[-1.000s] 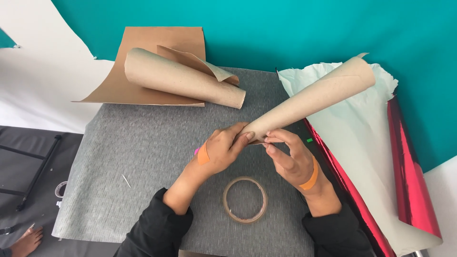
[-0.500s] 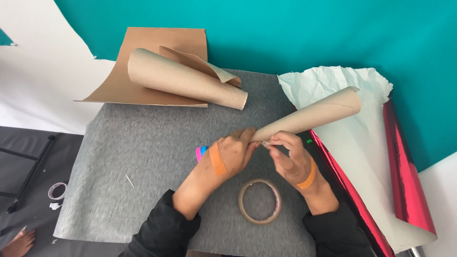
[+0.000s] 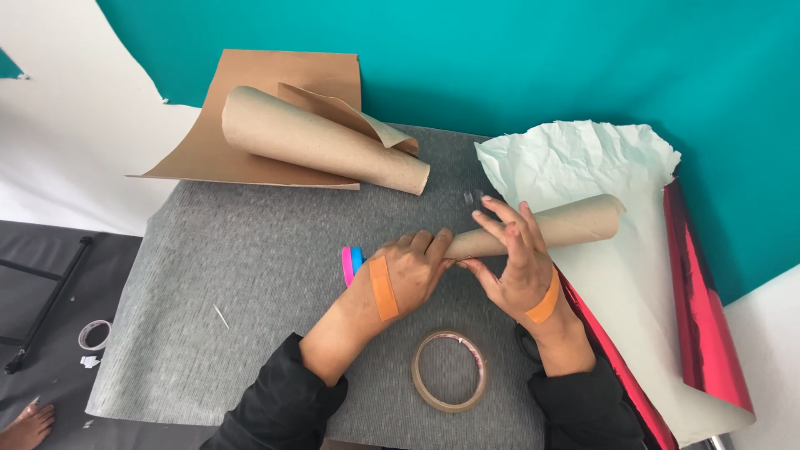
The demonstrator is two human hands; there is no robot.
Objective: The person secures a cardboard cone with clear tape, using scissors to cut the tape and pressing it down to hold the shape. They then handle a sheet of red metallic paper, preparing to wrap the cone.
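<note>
Two brown paper cones on the grey surface (image 3: pixel 250 275), one clear tape ring (image 3: pixel 450 371). Left hand (image 3: pixel 408 271) closed around the near paper cone (image 3: pixel 550 229) at its narrow end. Right hand (image 3: pixel 517 258) pressed flat over it, fingers spread.

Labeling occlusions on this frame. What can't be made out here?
Head view only:
- Narrow end of the brown paper cone: covered by the left hand and right hand.
- Pink and blue object: mostly behind the left hand.
- Red foil sheet: cut off by the bottom edge.
- Dark item behind the right wrist: unidentifiable.
</note>
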